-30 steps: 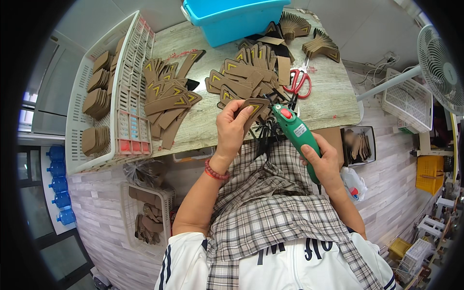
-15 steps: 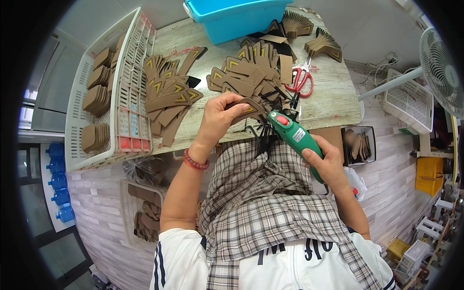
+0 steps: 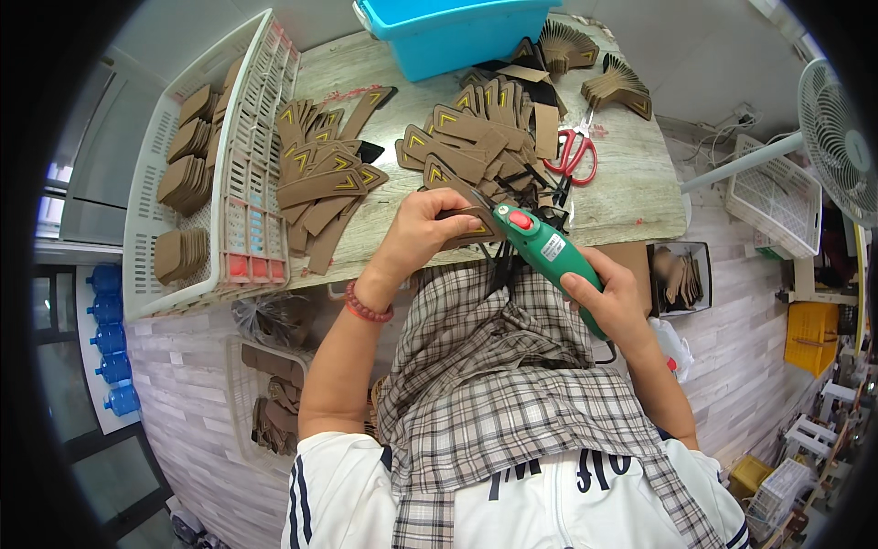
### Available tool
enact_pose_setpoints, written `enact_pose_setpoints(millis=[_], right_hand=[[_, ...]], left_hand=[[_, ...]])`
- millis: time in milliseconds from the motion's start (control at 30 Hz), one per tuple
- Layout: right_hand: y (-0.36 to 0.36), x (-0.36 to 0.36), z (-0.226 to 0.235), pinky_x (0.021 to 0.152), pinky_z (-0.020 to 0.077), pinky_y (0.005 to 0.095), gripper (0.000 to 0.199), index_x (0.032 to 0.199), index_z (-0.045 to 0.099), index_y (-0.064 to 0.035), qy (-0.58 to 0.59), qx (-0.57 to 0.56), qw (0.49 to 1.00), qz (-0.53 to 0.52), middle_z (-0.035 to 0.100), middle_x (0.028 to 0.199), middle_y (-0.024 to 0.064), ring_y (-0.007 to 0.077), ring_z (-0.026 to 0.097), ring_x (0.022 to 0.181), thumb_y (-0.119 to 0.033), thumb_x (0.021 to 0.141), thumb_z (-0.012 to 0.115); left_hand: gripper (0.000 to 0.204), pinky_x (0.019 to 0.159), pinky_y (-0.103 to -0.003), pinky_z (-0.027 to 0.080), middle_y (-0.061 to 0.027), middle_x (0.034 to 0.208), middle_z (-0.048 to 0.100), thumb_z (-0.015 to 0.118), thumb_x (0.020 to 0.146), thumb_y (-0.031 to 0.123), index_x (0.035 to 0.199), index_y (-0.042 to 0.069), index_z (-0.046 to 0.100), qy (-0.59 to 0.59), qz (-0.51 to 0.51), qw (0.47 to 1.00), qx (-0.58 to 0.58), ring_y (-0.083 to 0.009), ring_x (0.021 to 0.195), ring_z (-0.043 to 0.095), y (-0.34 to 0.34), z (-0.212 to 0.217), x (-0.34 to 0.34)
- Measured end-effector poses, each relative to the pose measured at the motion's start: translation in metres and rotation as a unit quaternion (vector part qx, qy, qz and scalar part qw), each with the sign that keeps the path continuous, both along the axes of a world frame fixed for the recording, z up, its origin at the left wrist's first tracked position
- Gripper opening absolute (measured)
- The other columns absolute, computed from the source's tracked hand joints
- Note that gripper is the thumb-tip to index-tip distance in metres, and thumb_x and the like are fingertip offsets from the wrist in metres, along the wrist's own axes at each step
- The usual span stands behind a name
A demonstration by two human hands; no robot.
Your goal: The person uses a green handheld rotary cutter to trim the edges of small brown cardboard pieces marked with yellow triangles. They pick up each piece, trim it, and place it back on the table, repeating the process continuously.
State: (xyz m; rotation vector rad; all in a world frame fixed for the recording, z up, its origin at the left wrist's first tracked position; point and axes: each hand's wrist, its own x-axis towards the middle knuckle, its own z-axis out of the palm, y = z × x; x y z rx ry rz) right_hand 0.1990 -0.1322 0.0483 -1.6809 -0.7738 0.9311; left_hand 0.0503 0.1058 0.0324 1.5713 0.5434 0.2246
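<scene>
Between the thumb and fingers of my left hand (image 3: pixel 422 224) is a flat brown piece (image 3: pixel 488 226) with a dark edge and a yellow chevron. My right hand (image 3: pixel 611 295) is wrapped round a green handheld power tool (image 3: pixel 551 255) with a red switch. The tool's head meets the right end of the held piece; the working tip itself is too small to make out. Just beyond lies a pile of similar brown pieces (image 3: pixel 476 151), with dark scraps (image 3: pixel 535 188) beside it. Another heap of chevron pieces (image 3: pixel 320 188) spreads to the left.
A white plastic crate (image 3: pixel 219 247) with stacked brown pieces stands on the table's left. At the back are a blue tub (image 3: pixel 457 41) and fanned brown pieces (image 3: pixel 620 87). Red-handled scissors (image 3: pixel 578 157) lie on the right, near a white fan (image 3: pixel 837 137).
The tool's head has shifted slightly left and up along the held piece. My left hand has lowered a little, and the piece has turned slightly.
</scene>
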Motion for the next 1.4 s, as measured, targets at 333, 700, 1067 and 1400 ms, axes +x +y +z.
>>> enact_pose_setpoints(millis=[333,700,1067,1400], right_hand=[[-0.008,0.002,-0.011,0.055,0.0454,0.0218,0.037,0.116,0.061,0.0011,0.032,0.018,0.998,-0.060,0.060,0.077,0.0016,0.0061,0.053,0.060,-0.023,0.088,0.068],[-0.005,0.000,-0.016,0.055,0.0444,0.0222,0.037,0.115,0.061,0.0002,0.011,0.004,0.997,-0.071,0.059,0.074,0.0011,0.0065,0.053,0.059,-0.026,0.089,0.067],[-0.002,-0.004,-0.012,0.056,0.0445,0.0211,0.038,0.119,0.059,0.0011,-0.008,0.048,0.993,-0.107,0.060,0.077,0.0002,0.0053,0.052,0.061,-0.022,0.090,0.067],[0.000,-0.008,-0.011,0.055,0.0440,0.0213,0.041,0.119,0.060,0.0005,0.006,0.039,0.995,-0.091,0.059,0.074,0.0003,0.0050,0.052,0.060,-0.026,0.089,0.068]], left_hand=[[0.037,0.089,-0.041,0.040,-0.0141,0.106,0.056,0.071,0.080,0.026,0.109,0.003,0.064,0.100,0.297,0.736,0.600,-0.0315,0.103,0.051,0.075,-0.015,-0.034],[0.033,0.091,-0.042,0.033,-0.0094,0.102,0.054,0.077,0.071,0.018,0.097,0.007,0.061,0.036,0.394,0.797,0.457,-0.0291,0.104,0.047,-0.009,-0.092,0.039],[0.008,0.070,-0.022,0.046,-0.0025,0.088,0.067,0.062,0.091,0.007,0.097,0.002,0.065,-0.294,0.288,0.897,-0.162,-0.0078,0.073,0.058,-0.024,-0.038,0.040],[0.007,0.066,-0.025,0.050,-0.0036,0.086,0.069,0.063,0.090,0.008,0.095,0.003,0.065,-0.253,0.307,0.890,-0.223,-0.0097,0.070,0.062,-0.039,-0.038,0.055]])
